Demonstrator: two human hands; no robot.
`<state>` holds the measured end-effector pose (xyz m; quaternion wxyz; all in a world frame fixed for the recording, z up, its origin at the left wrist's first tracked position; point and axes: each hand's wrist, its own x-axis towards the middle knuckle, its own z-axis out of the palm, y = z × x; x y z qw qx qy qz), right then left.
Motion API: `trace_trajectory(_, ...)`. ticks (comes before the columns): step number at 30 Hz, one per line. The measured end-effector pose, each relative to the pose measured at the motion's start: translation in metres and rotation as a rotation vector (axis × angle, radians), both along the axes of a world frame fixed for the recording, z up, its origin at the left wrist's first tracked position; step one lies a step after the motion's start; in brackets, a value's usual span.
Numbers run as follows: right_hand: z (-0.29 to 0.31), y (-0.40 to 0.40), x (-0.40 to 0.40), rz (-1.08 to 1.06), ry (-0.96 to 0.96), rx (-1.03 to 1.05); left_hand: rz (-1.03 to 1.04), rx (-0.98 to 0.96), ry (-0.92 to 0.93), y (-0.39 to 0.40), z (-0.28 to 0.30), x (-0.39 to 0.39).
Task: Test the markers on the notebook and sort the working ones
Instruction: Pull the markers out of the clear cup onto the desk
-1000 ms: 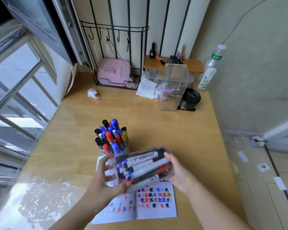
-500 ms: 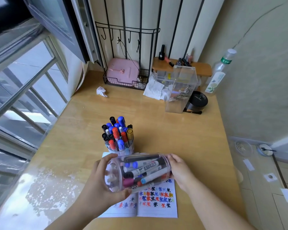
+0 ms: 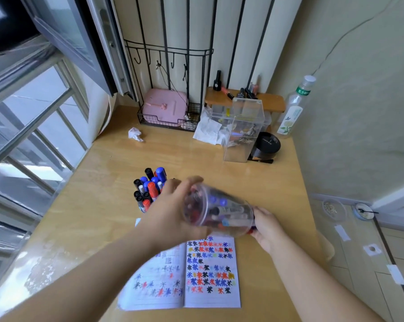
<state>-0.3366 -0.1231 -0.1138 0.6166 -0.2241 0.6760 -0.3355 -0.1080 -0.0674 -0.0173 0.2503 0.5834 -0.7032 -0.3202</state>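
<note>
While both hands hold it up above the open notebook (image 3: 187,275), the clear cup of markers (image 3: 218,213) lies on its side. Its long way runs left to right, tipped a bit, with the round bottom toward the left hand (image 3: 173,212). That grip curls round the bottom. The right hand (image 3: 267,225) cups the open end, just as near. A second pen cup (image 3: 149,189) stands on the surface behind. A moment ago the cup lay flatter and lower; now it is lifted and turned more.

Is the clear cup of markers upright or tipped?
Tipped: the clear cup lies sideways above the notebook, between the left hand and right hand.
</note>
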Motion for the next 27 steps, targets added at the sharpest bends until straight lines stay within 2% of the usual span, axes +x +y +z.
trace_trajectory(4,0.030,-0.031,0.001,-0.024,-0.019,-0.109,-0.035,-0.029,0.039,-0.042,0.031,0.009)
trace_trajectory(8,0.044,-0.058,0.012,-0.050,-0.032,-0.172,-0.048,-0.030,0.002,-0.081,0.045,0.029)
trace_trajectory(19,0.001,-0.070,0.069,-0.102,-0.192,-0.067,-0.139,0.131,-0.147,-0.148,0.020,0.076)
trace_trajectory(23,-0.007,-0.082,0.073,-0.071,-0.191,-0.086,-0.109,0.251,0.007,-0.170,0.005,0.090)
trace_trajectory(27,-0.015,-0.090,0.064,0.042,0.002,-0.105,-0.086,0.378,0.159,-0.182,-0.007,0.102)
